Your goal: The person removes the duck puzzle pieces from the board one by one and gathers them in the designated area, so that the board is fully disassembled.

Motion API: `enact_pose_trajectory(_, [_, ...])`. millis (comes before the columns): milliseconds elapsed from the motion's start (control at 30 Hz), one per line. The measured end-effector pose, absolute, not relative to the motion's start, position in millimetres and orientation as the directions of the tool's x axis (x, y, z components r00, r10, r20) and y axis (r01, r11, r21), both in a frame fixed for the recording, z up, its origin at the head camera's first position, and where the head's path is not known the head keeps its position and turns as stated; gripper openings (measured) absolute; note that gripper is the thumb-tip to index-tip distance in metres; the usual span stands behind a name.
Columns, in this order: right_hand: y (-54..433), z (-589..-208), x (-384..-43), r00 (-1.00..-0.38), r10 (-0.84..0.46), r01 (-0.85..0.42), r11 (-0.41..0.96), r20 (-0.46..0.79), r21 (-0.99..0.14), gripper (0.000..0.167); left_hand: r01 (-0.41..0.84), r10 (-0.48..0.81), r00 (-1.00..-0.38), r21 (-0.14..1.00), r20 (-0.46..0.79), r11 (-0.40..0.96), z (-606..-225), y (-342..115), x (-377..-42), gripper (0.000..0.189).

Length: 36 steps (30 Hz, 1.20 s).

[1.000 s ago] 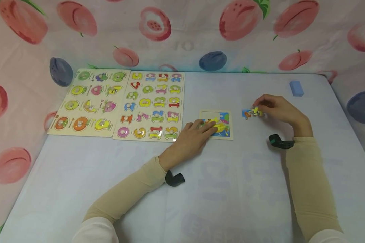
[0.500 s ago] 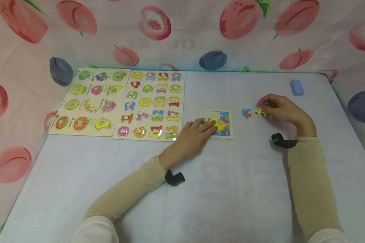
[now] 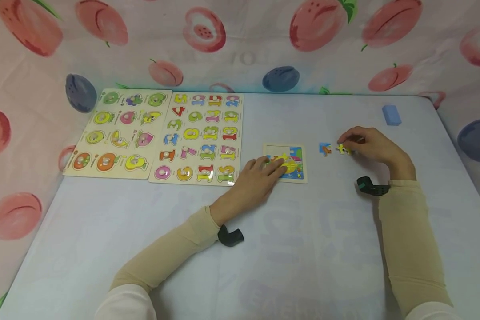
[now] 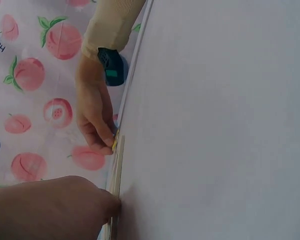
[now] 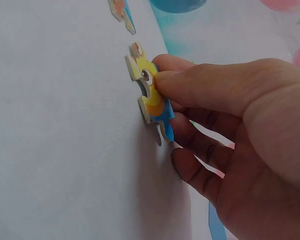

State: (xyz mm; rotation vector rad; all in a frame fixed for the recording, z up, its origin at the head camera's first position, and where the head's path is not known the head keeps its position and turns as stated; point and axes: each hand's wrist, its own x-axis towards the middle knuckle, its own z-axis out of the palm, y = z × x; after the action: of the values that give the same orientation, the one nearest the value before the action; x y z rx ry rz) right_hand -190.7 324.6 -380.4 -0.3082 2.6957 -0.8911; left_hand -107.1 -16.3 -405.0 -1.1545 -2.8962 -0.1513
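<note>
- Nearest to us, two tan sleeves point(image 3: 410, 240) reach over the white table point(image 3: 304, 266), a dark curved device point(image 3: 230, 237) at each wrist.
- Next we find the left hand point(image 3: 251, 182), its fingers extended and a little apart, laid over the left side of a small puzzle tray point(image 3: 277, 150). It presses on the picture; its grip closes round nothing that we can make out in the head view.
- The tray lies on the table, with yellow and blue pieces fitted in it and a bare patch at its upper left.
- To the right of the tray is the right hand point(image 3: 370, 145). Thumb and forefinger meet on a yellow piece point(image 5: 152, 95) (the one with a printed eye), while the other fingers curl loosely below it.
- We see the pinch take that piece by one edge, near mid-length; the notched side faces away from the fingertips, and both ends stick out past them. Whether it touches the table we cannot tell.
- A blue and orange piece point(image 3: 325, 149) lies between tray and yellow piece, just beside the latter.
- Over to the left we have a number board point(image 3: 182, 123) and a fruit board point(image 3: 160, 133), edge to edge.
- Farther off, a blue block point(image 3: 391, 115) rests near the back; behind it hangs a fruit-printed cloth point(image 3: 240, 26).
</note>
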Motion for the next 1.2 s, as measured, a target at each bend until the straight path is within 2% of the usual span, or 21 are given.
enact_pose_trajectory(300, [325.2,-380.5,-190.2,-0.941,-0.270,-0.099,0.797,-0.205,-0.595,0.023,0.693,0.678,-0.721,0.113,0.144,0.712,-411.3,-9.7,-100.5,0.041])
enact_pose_trajectory(500, [320.7,-377.0,-189.0,-0.948,-0.254,-0.097,0.804,-0.192,-0.586,0.026,0.682,0.663,-0.731,0.147,0.160,0.716,-411.9,-8.9,-100.1,0.039])
enact_pose_trajectory(967, [273.9,-384.8,-193.2,-0.922,-0.381,-0.257,0.725,-0.061,-0.639,0.018,0.690,0.672,-0.724,0.138,0.158,0.711,-414.7,-8.7,-100.9,0.043])
enact_pose_trajectory(1200, [250.3,-390.0,-192.3,-0.875,-0.483,-0.397,0.678,0.032,-0.618,0.016,0.699,0.682,-0.714,0.108,0.160,0.707,-415.6,-9.9,-100.3,0.041])
